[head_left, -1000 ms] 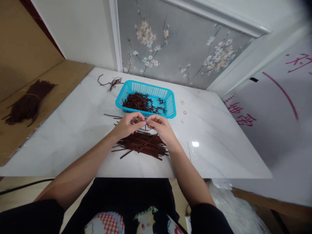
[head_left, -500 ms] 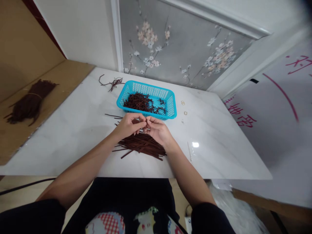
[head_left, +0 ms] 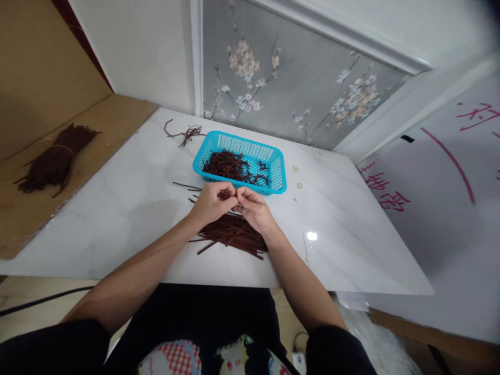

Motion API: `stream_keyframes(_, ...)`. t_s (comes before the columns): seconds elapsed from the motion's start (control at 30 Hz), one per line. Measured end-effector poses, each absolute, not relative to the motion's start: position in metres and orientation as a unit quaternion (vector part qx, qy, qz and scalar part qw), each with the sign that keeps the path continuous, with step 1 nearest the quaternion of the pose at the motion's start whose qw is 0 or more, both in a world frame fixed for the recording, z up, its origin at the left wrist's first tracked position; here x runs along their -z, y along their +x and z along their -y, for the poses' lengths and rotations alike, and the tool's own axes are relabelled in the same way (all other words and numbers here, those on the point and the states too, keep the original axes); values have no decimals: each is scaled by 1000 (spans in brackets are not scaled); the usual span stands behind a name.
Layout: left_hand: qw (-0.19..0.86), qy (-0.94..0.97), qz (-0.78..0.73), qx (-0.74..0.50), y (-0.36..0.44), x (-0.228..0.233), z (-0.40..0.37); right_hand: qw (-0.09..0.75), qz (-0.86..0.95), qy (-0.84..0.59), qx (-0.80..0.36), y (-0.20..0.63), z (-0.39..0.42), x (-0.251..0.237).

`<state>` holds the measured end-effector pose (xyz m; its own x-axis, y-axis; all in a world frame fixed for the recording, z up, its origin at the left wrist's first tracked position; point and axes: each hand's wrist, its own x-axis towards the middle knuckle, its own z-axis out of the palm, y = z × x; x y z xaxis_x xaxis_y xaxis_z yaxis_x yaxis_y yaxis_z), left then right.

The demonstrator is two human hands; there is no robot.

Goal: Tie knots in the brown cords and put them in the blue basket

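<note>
I have both hands together over the middle of the white desk. My left hand and right hand meet fingertip to fingertip, each pinched narrow on what looks like a single dark brown strip; the fingers hide most of it, so I cannot tell its length or how it is bent. Just below my hands lies the loose pile of strips, fanned flat on the desk. On the far side, just beyond my knuckles, sits the blue basket with more dark pieces inside. I judge these strips to be very light, thin and pliable, easy to kink, so I would pinch one near its ends. A tied bundle rests far left on the brown board.
</note>
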<state>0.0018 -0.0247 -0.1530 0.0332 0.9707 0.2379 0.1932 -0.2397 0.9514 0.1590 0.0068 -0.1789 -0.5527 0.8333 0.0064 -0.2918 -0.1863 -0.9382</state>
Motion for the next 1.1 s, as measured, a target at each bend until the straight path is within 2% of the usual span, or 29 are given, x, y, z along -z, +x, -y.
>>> stream_keyframes(0.07, 391, 570, -488, -533, -3, 158, 18, 376, 577, -323, -649, 165, -11, 180)
stream_keyframes(0.17, 393, 497, -515, -577, -12, 166, 5, 313, 707, -434, -462, 175, -15, 184)
stream_keyframes(0.23, 397, 493, -545, -550, -17, 171, -1, 241, 776, -464, -353, 179, -14, 187)
stream_keyframes(0.3, 341, 545, -573, -509, -18, 173, -1, 185, 822, -457, -287, 179, -12, 189)
stream_keyframes(0.43, 165, 731, -530, -397, -18, 172, 7, 174, 845, -444, -242, 176, -8, 189)
stream_keyframes(0.57, 100, 842, -494, -193, -25, 175, 9, 174, 853, -436, -229, 172, -5, 188)
stream_keyframes(0.63, 94, 856, -491, -132, -30, 176, 7, 191, 849, -430, -239, 172, -5, 187)
stream_keyframes(0.73, 131, 845, -495, -155, -37, 174, 4, 264, 815, -431, -284, 175, -7, 181)
stream_keyframes(0.87, 261, 782, -479, -301, -42, 161, 3, 342, 748, -426, -377, 183, -11, 169)
stream_keyframes(1.0, 451, 686, -401, -407, -44, 150, 5, 369, 706, -374, -476, 186, -8, 158)
stream_keyframes(1.1, 557, 566, -383, -471, -41, 151, 7, 368, 694, -371, -496, 187, -6, 153)
